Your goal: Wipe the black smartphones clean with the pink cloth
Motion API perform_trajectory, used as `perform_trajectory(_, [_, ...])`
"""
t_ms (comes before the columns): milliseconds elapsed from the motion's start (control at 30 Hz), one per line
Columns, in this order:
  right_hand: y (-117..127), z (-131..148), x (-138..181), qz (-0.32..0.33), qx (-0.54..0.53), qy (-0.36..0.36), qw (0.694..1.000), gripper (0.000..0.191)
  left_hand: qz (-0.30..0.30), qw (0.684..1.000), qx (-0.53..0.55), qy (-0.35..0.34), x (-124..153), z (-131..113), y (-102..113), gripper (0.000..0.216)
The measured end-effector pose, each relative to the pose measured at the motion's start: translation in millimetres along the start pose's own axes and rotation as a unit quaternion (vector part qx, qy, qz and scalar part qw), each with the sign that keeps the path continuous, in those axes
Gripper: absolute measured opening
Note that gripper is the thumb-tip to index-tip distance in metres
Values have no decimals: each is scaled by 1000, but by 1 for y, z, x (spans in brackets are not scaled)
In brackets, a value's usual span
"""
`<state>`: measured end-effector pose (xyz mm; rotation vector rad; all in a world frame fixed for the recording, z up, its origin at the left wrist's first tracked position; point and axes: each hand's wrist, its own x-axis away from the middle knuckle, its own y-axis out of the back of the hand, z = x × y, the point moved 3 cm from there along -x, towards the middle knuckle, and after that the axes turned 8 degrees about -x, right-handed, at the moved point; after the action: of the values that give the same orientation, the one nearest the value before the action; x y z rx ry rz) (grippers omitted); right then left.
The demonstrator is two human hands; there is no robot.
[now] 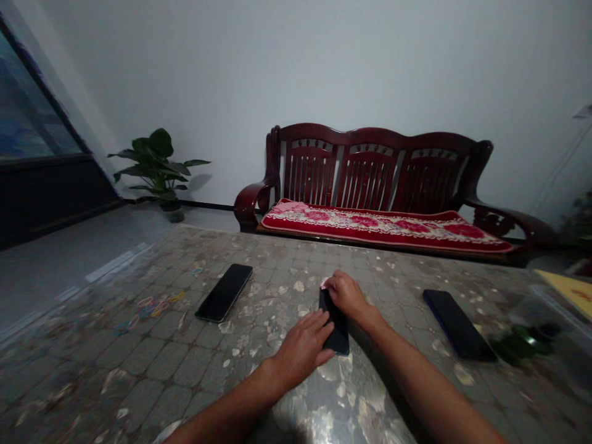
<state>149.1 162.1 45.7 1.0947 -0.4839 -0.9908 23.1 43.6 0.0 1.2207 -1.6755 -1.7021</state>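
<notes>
In the middle of the table a black smartphone (340, 333) lies flat, its screen dark. My left hand (303, 345) holds it by the lower left corner, with the fingertips over the left edge and the thumb at the bottom edge. At the phone's top end, my right hand (346, 295) pinches a small pale pink cloth or tissue (325, 283) against the phone. Most of that cloth is hidden under the fingers. To the left lies another black smartphone (225, 292), and a dark phone with a blue edge (457, 325) lies to the right.
Several coloured rubber bands (155, 306) lie on the patterned tablecloth (161, 357) at left. At right stand a clear plastic box (555, 308), a dark green object (522, 344) and a yellow item (567, 290). Beyond are a wooden bench (365, 166) and a potted plant (160, 163).
</notes>
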Motion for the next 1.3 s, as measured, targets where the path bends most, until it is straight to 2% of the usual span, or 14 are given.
perform_trajectory(233, [-2, 9, 6, 57, -29, 77, 995, 30, 2, 1000, 3, 3, -2, -2, 4, 55])
perform_trajectory(400, [2, -4, 1, -8, 9, 11, 1000, 30, 6, 1000, -6, 5, -2, -2, 3, 56])
perform_trajectory(467, [1, -6, 2, -12, 3, 17, 1000, 30, 10, 1000, -9, 5, -1, -2, 2, 57])
perform_trajectory(667, [-4, -2, 10, 48, -38, 91, 994, 29, 0, 1000, -5, 5, -1, -1, 2, 55])
perform_trajectory(833, [2, -15, 6, -6, -7, 19, 1000, 28, 2, 1000, -8, 0, -1, 0, 0, 55])
perform_trajectory(900, [2, -15, 7, -17, -3, 13, 1000, 28, 0, 1000, -6, 1, -1, 0, -1, 55])
perform_trajectory(1067, [-2, -2, 16, 41, -29, 67, 997, 29, -4, 1000, -1, 1, -1, 0, 0, 56])
perform_trajectory(1133, [-1, 1, 17, 55, -24, 68, 996, 29, -2, 1000, -1, 2, -1, 0, 0, 56])
perform_trajectory(1300, [5, -3, 5, 6, 21, 7, 1000, 32, -8, 1000, -6, -5, -1, 0, -1, 53])
